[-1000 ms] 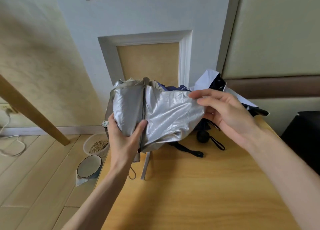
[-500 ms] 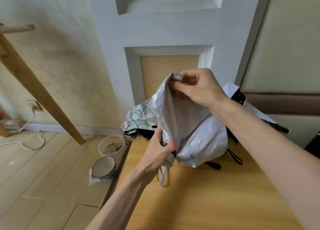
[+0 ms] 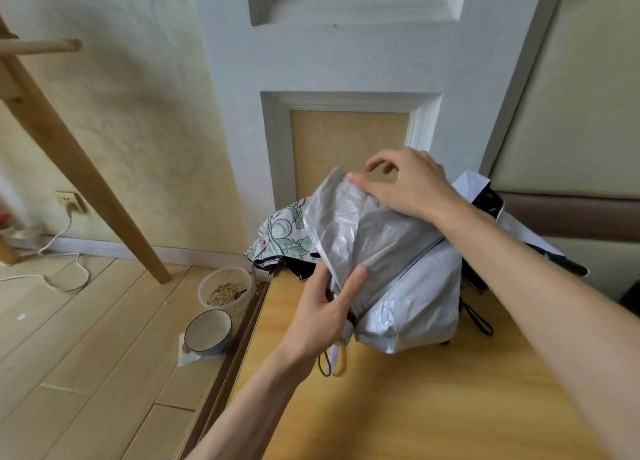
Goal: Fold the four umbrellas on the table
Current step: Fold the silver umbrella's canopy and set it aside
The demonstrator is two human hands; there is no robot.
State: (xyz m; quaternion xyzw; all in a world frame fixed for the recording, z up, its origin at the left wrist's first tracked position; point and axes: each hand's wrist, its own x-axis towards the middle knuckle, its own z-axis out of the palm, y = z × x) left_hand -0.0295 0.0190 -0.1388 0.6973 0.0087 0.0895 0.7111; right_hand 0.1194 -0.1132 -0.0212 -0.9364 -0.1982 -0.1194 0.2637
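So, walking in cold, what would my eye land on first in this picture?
The crumpled silver umbrella in the middle, above the wooden table: the left hand grips its lower end while the right hand pinches the fabric's top edge. Behind it a floral umbrella lies at the table's far left corner; a tub of grain and a blue-rimmed bowl sit on the floor to the left.

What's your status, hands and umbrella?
Left hand grips silver umbrella low; right hand pinches its canopy edge. Floral umbrella piled behind, not blocking.

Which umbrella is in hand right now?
The silver umbrella: left hand grips its base, right hand pinches its top edge. The floral umbrella and white umbrella lie behind, unheld.
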